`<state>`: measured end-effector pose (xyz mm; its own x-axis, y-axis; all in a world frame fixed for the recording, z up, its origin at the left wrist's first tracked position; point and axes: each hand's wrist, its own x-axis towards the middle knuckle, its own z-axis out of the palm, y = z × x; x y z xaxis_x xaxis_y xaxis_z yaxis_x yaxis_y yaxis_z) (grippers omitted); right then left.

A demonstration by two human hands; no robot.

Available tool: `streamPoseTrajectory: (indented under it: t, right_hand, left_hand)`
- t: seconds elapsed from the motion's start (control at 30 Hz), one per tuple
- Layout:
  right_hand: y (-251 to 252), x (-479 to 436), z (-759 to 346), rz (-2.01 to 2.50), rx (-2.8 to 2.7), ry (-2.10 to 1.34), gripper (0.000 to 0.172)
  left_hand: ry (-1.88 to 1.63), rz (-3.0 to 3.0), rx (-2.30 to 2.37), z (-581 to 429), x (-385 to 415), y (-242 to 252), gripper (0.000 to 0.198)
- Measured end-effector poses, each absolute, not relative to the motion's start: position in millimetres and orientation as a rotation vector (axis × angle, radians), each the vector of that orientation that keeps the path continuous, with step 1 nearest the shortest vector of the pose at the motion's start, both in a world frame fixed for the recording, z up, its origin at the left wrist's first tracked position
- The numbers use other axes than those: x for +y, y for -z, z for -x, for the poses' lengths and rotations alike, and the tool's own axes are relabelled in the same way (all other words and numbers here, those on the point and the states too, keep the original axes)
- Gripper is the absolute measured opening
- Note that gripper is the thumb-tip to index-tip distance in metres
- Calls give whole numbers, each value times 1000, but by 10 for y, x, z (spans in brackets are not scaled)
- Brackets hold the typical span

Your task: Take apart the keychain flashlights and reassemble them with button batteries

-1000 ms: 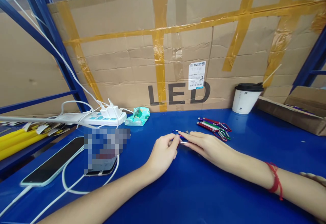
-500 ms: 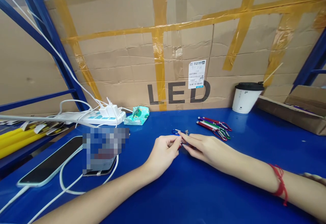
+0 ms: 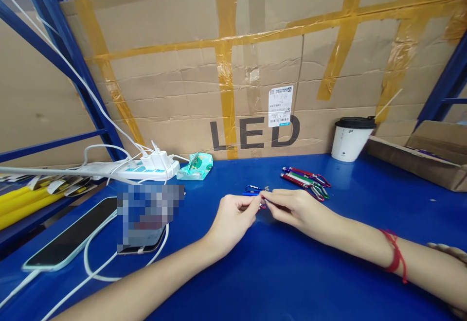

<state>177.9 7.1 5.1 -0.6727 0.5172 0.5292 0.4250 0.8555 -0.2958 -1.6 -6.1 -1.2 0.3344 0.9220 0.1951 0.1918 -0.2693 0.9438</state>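
Head: cardboard [image 3: 164,90] reads "LED"; label [image 3: 280,106] print illegible; left hand [image 3: 232,221] holding red item [image 3: 262,206].

The smooth blue tabletop [image 3: 255,267] in front of me has a soft gloss; the tall brown cardboard panel [image 3: 175,92] is matt and creased under shiny amber plastic tape [image 3: 225,75]. Slim red and green hook-ended tubes [image 3: 295,181] gleam like metal.

Left hand [image 3: 231,221] and right hand [image 3: 297,206] are covering most of a small red item [image 3: 262,207] short of the tabletop's [image 3: 302,267] far edge; can't ID it. Phone [image 3: 146,242] near the left edge is sitting pixelated except its near end. Frame's clipping the open carton [image 3: 412,162], far right corner; contents [image 3: 434,155] showing too small. Print on the label [image 3: 280,106] is blurring.
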Motion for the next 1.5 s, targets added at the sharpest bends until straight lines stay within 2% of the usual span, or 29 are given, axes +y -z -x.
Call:
streamPoseTrajectory:
  t: [0.17,0.37,0.87,0.97,1.13,1.27,1.5]
  right_hand:
    - [-42,68,-1768,694,-2332,-302,26]
    - [-52,116,-1797,796,-2190,-243,27]
    - [-60,113,-1767,907,-2035,-429,34]
    - [-35,184,-1793,1012,-2065,-445,38]
    - [13,312,-1865,1164,-2178,-319,35]
    - [37,345,-1893,1296,-2181,-269,39]
    - [5,313,-1870,1384,-2179,-402,40]
  left_hand:
    - [-1052,-1632,975,-10,-75,-44,43]
    - [-1011,-1514,942,-26,-98,-75,40]
    - [-810,-1848,923,-31,-123,-51,28]
    - [-913,-1704,978,-35,-114,-46,28]
    - [-1134,-1509,1094,-13,-52,-41,29]
    - [-1166,-1513,1115,3,-22,-24,30]
    - [-1199,-1621,1120,23,8,22,26]
